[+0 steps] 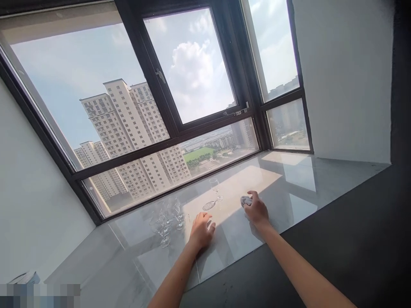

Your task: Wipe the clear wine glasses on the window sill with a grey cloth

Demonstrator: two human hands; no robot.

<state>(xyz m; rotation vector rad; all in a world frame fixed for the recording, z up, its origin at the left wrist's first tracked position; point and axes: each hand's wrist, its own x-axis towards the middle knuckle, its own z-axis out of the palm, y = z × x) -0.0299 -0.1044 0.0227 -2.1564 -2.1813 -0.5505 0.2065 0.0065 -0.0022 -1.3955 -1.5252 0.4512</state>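
My right hand is closed around a bunched grey-white cloth just above the glossy window sill. Left of it, my left hand hovers over or rests on the sill with its fingers loosely curled and apart, holding nothing I can see. A clear stemmed glass stands upright on the sunlit part of the sill, beyond and between my hands, with its shadow beside it. Several more stemmed glasses stand grouped to the left of my left hand.
The pale tiled window sill ends at a front edge above a dark wall face. Behind it is a dark-framed window with handles; tall buildings show outside. White walls close both sides. A partly blurred object lies at bottom left.
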